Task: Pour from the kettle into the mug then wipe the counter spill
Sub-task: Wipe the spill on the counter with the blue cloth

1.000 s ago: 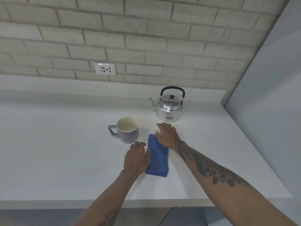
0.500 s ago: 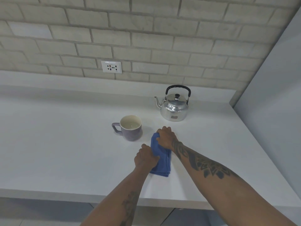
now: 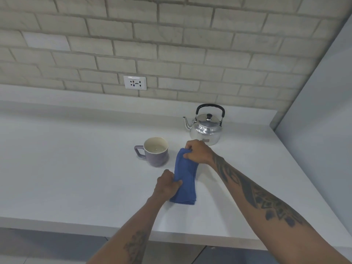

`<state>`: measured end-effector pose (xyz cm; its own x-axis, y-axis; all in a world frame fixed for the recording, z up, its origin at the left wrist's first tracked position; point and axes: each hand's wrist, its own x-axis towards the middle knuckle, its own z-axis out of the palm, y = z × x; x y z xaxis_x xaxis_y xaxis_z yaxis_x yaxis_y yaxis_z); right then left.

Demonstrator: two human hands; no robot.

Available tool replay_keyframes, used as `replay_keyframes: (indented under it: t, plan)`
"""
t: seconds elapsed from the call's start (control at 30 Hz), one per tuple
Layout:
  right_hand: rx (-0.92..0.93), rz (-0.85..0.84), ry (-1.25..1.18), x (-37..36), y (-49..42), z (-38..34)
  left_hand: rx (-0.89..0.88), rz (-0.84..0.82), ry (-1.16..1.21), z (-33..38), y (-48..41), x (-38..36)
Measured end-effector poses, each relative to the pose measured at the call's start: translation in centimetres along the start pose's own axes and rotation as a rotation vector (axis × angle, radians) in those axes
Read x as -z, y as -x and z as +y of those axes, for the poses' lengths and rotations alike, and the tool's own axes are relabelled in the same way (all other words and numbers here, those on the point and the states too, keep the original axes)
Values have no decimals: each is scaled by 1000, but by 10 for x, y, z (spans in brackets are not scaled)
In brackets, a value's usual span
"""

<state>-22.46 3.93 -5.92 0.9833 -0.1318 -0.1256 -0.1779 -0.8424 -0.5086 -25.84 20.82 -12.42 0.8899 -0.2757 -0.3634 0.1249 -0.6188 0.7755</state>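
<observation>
Head view showed both hands on a folded blue cloth [image 3: 185, 180] lying on the white counter [image 3: 76, 168]. Right hand [image 3: 198, 154] pinched the cloth's far end, fingers curled over a bunched fold, just in front of the kettle [image 3: 206, 128]. Left hand [image 3: 166, 185] gripped the cloth's left edge near its middle, thumb on top, fingers closed on the fabric. The near end of the cloth lay flat on the counter; the far end was lifted a little in the right hand.

Kettle stood upright at the back near the wall, lid on, handle up, spout pointing left, no hand on it. Mug [image 3: 156, 151] sat just left of the cloth, handle to the left, apart from the kettle. Liquid looked visible low inside the mug, so the pour was probably done, though the level was hard to read.

No spill could be made out on the counter; surface was white and any water was too faint to tell. Wiping looked like the step in hand: cloth was grabbed but not yet spread or swept. Left to do, by my reading: open or bunch the cloth, wipe the wet patch near the mug. Socket [image 3: 134, 82] on the brick wall was unused.
</observation>
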Motion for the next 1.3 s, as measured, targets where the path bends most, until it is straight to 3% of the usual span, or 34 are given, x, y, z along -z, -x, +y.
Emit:
replay_keyframes:
  t: [0.23, 0.43, 0.63, 0.9, 1.3]
  plan:
    - [269, -63, -6, 12, -5, -102, -33, -32, 436, -36, 29, 70]
    - [397, -102, -63, -30, -35, -191, 18, 145, 535, -88, 47, 148]
    - [368, -136, -45, -93, -76, -245, 194, 314, 576, -133, 49, 204]
    - [255, -193, 93, -159, -95, -255, 372, 391, 260, -151, 32, 230]
    - [279, -224, 271, -188, -107, -243, 463, 243, -381, -147, 26, 240]
